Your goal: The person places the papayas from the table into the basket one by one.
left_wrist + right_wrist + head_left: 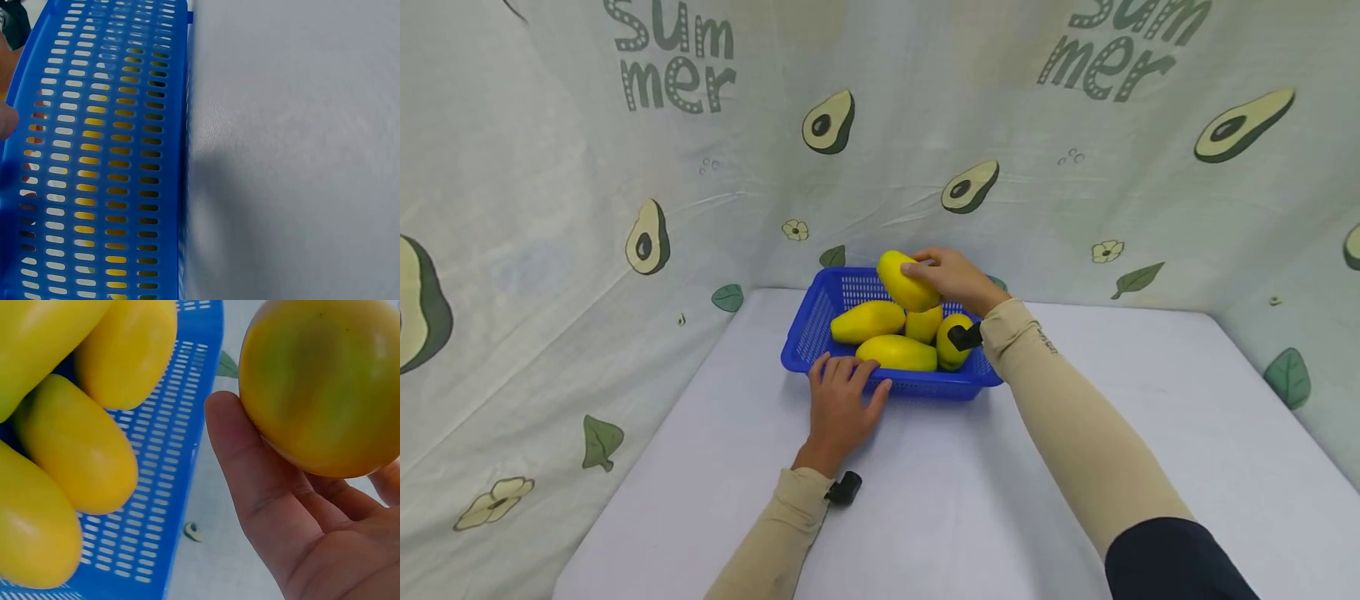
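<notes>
My right hand (952, 279) grips a smooth, yellow oblong fruit (904, 283), like a mango or papaya, above the back of a blue perforated basket (801, 325). In the right wrist view, the fruit (322, 394) has a greenish patch, and the fingers curl under it. Several similar yellow fruits (897, 353) lie in the basket. At the basket's front left, my left hand (842, 410) holds the rim, its fingers over the edge and its thumb outside. Only a fingertip (6, 120) shows in the left wrist view, beside the basket wall (103, 162).
The basket stands on a white-covered table (715, 467), near its back edge. Behind it hangs a pale cloth (880, 50) printed with avocados, leaves and lettering. The cloth also runs along both sides.
</notes>
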The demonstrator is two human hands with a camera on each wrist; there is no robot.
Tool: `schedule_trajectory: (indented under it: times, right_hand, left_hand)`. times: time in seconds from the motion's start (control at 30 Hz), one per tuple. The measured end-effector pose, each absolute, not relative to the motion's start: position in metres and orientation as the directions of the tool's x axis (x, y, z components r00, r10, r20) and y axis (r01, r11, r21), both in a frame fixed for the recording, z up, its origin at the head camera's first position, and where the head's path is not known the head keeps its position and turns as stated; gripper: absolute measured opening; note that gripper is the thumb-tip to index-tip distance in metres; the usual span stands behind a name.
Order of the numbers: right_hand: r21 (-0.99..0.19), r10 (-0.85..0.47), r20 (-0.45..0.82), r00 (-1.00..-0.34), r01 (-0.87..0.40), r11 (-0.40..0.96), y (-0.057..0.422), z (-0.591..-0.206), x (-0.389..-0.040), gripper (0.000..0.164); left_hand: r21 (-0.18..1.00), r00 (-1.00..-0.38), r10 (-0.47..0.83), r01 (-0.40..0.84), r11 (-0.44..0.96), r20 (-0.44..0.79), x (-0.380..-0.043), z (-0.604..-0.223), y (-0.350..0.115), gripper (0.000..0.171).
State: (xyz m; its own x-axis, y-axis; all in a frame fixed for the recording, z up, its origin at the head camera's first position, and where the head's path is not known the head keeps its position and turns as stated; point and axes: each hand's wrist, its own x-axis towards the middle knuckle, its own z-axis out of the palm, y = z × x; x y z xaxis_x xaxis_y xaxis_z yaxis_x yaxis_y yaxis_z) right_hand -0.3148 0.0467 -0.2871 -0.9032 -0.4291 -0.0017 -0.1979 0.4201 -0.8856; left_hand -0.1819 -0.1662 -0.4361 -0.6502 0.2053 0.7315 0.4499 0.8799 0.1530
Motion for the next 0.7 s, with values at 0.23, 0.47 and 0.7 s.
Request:
schedule_trajectory:
  times: [0.23,0.47,0.7]
  right_hand:
    - [-0.869,-0.461,0.001,-0.887,-0.229,0.438,0.035,-0.278,-0.316,0.064]
    - [-0.872,-0.481,0.006,-0.877,-0.240,0.426,0.020,-0.278,-0.315,0.064]
    - [-0.917,-0.522,-0.004,-0.853,-0.206,0.343,0.004,-0.276,-0.310,0.059]
  left_hand:
    - [0.171,-0.679,0.197,0.435,0.884,0.707,-0.183,-0.436,-0.167,0.037]
    - [0.164,-0.678,0.197,0.429,0.888,0.708,-0.183,-0.436,-0.167,0.037]
    - [0.134,-0.648,0.210,0.439,0.888,0.732,-0.184,-0.438,-0.167,0.036]
